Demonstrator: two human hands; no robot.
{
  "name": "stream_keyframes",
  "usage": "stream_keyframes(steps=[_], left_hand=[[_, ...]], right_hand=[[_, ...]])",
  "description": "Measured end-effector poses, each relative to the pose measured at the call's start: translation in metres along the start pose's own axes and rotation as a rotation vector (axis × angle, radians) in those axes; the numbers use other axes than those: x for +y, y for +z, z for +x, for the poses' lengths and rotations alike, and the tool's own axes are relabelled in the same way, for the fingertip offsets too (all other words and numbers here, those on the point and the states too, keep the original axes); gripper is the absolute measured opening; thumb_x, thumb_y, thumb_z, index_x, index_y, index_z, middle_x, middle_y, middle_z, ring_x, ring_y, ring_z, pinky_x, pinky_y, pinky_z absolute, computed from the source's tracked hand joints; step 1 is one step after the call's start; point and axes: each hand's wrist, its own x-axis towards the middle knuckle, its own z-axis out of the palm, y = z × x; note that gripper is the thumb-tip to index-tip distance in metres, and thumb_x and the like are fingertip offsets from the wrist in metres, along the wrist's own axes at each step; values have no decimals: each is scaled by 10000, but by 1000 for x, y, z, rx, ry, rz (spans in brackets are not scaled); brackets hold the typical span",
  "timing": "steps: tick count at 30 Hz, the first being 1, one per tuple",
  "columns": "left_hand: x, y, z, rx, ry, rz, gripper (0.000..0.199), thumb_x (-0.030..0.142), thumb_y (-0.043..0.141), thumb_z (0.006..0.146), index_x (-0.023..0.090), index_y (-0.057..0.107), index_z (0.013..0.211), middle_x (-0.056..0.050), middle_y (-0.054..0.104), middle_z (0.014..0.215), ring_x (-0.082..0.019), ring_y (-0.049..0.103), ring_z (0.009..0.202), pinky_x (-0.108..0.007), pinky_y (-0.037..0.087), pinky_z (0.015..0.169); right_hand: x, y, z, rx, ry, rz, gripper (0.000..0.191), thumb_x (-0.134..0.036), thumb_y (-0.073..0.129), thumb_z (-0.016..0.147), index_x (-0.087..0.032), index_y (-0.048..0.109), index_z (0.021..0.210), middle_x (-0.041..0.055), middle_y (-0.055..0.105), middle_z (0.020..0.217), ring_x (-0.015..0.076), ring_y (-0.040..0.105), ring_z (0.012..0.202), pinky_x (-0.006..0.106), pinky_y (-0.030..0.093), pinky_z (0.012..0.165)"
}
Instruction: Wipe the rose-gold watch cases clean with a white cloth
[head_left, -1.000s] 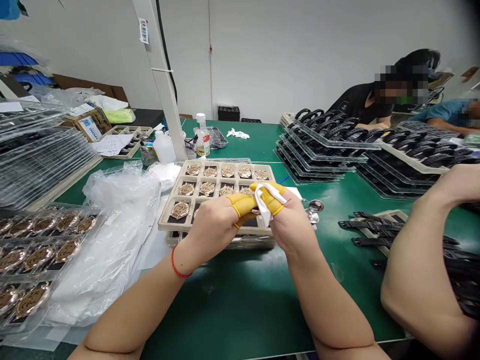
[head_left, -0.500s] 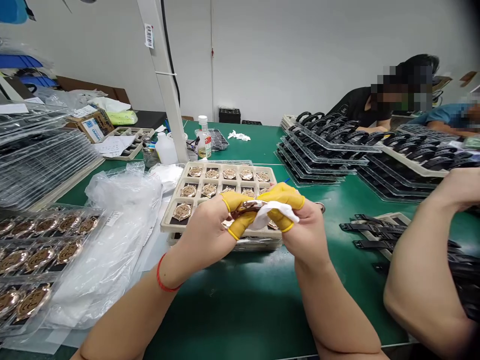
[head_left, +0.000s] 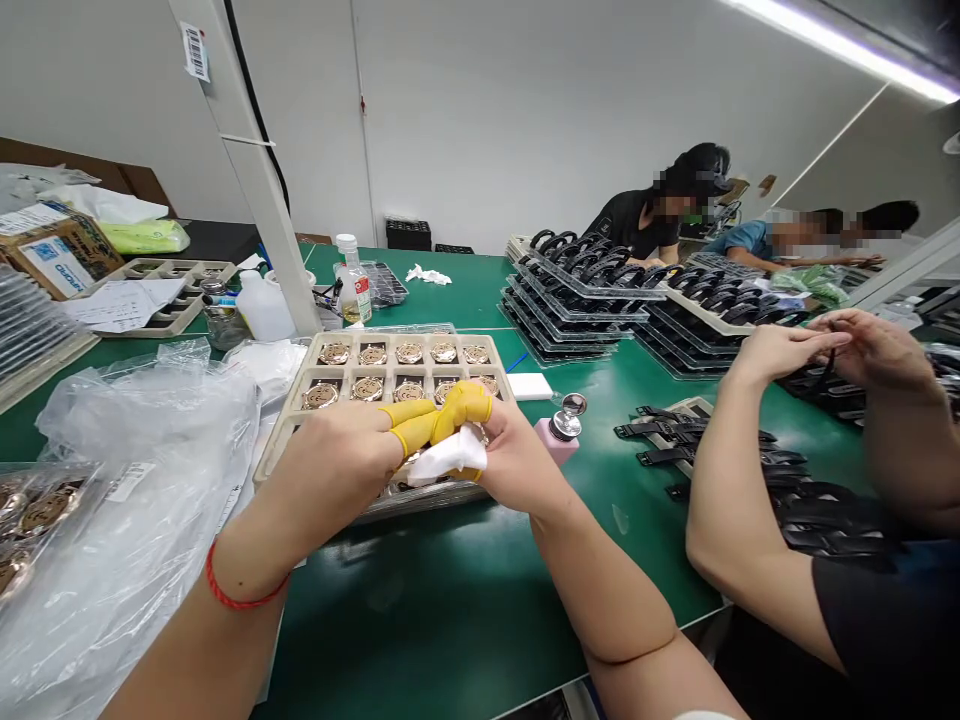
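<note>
Centrally, your left hand and right hand, wearing yellow finger cots, grasp a white cloth together over the near edge of the beige tray of gold medallions; anything inside the cloth is hidden.

Mid-frame we see glossy gold-toned metal badges in a matt beige tray, and a soft white cloth against smooth yellow rubber finger cots. At lower left lies a crinkled, shiny plastic bag.
</note>
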Motion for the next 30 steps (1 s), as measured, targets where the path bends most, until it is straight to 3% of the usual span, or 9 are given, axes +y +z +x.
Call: stream_keyframes(steps=[3, 7, 10, 14, 18, 21, 25, 27, 30], left_hand=[[0, -6, 0, 52, 144, -174, 224, 155, 520, 903, 191, 658, 1075, -73, 725, 984, -181, 686, 777, -262, 511, 681], [7, -6, 2, 195, 68, -365, 189, 224, 586, 885, 215, 609, 1072, -31, 727, 917, -162, 688, 804, -229, 520, 713], [15, 1, 4, 211, -44, -272, 91, 231, 530, 892, 195, 591, 948, -27, 704, 798, -165, 663, 679, -241, 500, 605], [22, 4, 6, 54, -167, -148, 207, 256, 389, 931, 166, 575, 920, -44, 662, 733, -181, 614, 599, -269, 463, 528], [21, -6, 5, -68, -286, -128, 240, 297, 395, 959, 180, 602, 990, -57, 678, 881, -206, 630, 749, -301, 485, 641], [19, -8, 3, -122, -264, -200, 200, 228, 433, 949, 199, 604, 1047, -37, 691, 947, -193, 638, 802, -288, 492, 672], [17, 2, 4, 121, -180, -253, 220, 145, 493, 915, 189, 585, 1110, -38, 708, 989, -173, 667, 850, -256, 518, 721], [17, 5, 5, 211, -132, -182, 215, 134, 503, 908, 166, 604, 1095, -54, 719, 983, -182, 678, 852, -264, 533, 736], [19, 6, 4, 189, -96, 80, 214, 156, 495, 910, 139, 661, 1045, -98, 727, 984, -210, 687, 773, -296, 545, 654]], right_hand=[[-4, -6, -2, -156, -29, 231, 187, -303, 807, 672, -247, 708, 820, 5, 633, 850, 174, 590, 852, 324, 496, 824], [-2, -2, -1, -233, -83, 511, 215, -245, 782, 713, -299, 725, 914, -15, 683, 876, 156, 645, 846, 299, 524, 814], [2, 7, -1, -74, -106, 506, 248, -261, 795, 700, -323, 723, 930, -15, 688, 912, 170, 646, 871, 316, 527, 813], [5, 10, -3, 247, -247, 132, 218, -242, 775, 728, -335, 728, 919, -9, 668, 877, 169, 602, 847, 313, 488, 805], [9, 6, -4, 243, -351, -70, 209, -242, 692, 813, -351, 719, 990, 8, 681, 889, 186, 599, 841, 334, 472, 787], [16, 5, -2, 156, -276, 79, 129, -350, 629, 855, -327, 740, 917, 27, 691, 869, 206, 613, 828, 361, 486, 770], [20, 6, 0, 143, -84, 267, 241, -514, 693, 748, -295, 748, 832, 48, 697, 897, 245, 630, 877, 390, 521, 769], [17, 6, -1, 124, -48, 281, 239, -507, 722, 721, -293, 742, 825, 43, 697, 888, 239, 633, 869, 384, 530, 767], [8, 7, -3, 114, -6, 179, 230, -407, 800, 667, -277, 719, 838, 26, 685, 854, 216, 625, 828, 359, 528, 769]])
